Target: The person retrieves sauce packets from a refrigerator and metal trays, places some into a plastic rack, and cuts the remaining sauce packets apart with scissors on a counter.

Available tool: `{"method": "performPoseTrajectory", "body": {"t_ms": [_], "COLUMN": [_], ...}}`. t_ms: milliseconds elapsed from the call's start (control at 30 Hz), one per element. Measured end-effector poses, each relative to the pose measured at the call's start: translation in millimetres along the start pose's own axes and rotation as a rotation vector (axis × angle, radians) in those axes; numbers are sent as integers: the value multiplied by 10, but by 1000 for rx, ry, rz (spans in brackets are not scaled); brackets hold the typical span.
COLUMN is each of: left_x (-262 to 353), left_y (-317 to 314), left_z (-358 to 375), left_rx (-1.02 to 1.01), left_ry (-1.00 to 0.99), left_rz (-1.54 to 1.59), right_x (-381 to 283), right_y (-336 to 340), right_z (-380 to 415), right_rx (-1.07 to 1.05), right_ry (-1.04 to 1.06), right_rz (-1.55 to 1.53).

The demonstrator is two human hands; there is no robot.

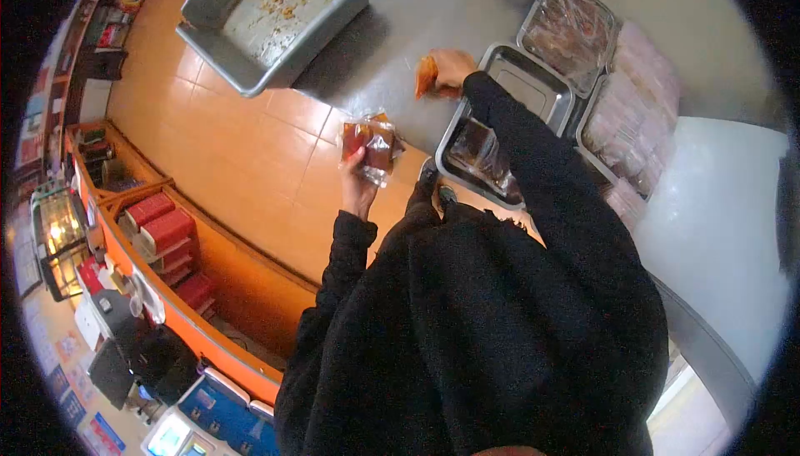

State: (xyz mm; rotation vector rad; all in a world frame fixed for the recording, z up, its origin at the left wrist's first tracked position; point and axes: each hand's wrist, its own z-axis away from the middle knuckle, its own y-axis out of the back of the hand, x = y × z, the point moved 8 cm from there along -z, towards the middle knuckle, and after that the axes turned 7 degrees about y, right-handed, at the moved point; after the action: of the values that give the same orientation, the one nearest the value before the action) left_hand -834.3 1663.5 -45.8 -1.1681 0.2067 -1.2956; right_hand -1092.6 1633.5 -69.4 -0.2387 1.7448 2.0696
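My left hand (pixel 357 184) is closed around several clear plastic packets of reddish-brown sauce (pixel 380 149), fanned above the floor. Over the metal table, my right hand (pixel 452 67) is closed on an orange-red sauce packet (pixel 426 77), slightly blurred. Just beside my right hand lies a rectangular steel tray (pixel 523 81), partly covered by my right sleeve. Dark sealed packets (pixel 475 149) rest in the tray's near part.
A grey plastic tub (pixel 333 31) with brown residue stands at the table's (pixel 421 6) far left. Beyond the steel tray are another tray of wrapped dark food (pixel 571 22) and pink-white plastic packs (pixel 629 114). An orange counter (pixel 242 289) with red boxes (pixel 169 227) runs along the left.
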Motion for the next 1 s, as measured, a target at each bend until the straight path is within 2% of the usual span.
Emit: {"method": "performPoseTrajectory", "body": {"t_ms": [33, 100, 167, 233, 300, 367, 433, 467, 533, 567, 633, 667, 733, 767, 833, 933, 1000], "left_x": [-31, -57, -139, -248, -391, -714, -879, -983, -1015, -1055, -1134, -1173, -1196, -1190, -1157, -998, -834], "left_y": [28, 36, 20, -28, 42, 282, 89, 54, 26, 66, 172, 242, 430, 503, 687, 979, 1224], "left_z": [-9, -20, 17, 51, 49, -24, 59, 32, 291, 409, 584, 661, 851, 901, 1035, 1191, 1325], "left_rx": [8, -4, 0, -18, -27, -50, -113, -131, -28, 5, 41, 59, 107, 117, 153, 200, 234], "left_ry": [-4, -96, -95, -34, -82, -1, 113, 183, 146, 154, 172, 185, 202, 208, 220, 221, 223], "left_rz": [4, -33, -11, 37, -2, 97, 240, 341, 187, 166, 185, 196, 223, 232, 243, 270, 279], "right_x": [-28, -187, -333, -917, -1420, -1702, -1718, -1791, -1672, -1716, -1767, -1704, -787, -537, 220, 345, 294], "right_y": [36, 178, 342, 548, 535, 166, 198, 102, -44, -39, 117, 103, 214, 330, -176, -230, -333], "right_z": [43, 170, 313, 712, 1023, 1207, 1418, 1522, 1659, 1739, 1877, 1851, 1875, 1956, 2077, 2114, 2077], "right_rx": [-7, -70, -81, -285, -402, -407, -146, -146, 8, 6, 158, 134, 373, 262, 41, 13, -225], "right_ry": [7, 81, 118, 188, 325, 416, 271, 272, 57, 62, 122, 202, -85, -267, -352, -418, -477], "right_rz": [-1, -481, -509, -1124, -1261, -1291, -397, -395, -224, -223, -268, -462, -329, -222, -102, -103, -227]}}
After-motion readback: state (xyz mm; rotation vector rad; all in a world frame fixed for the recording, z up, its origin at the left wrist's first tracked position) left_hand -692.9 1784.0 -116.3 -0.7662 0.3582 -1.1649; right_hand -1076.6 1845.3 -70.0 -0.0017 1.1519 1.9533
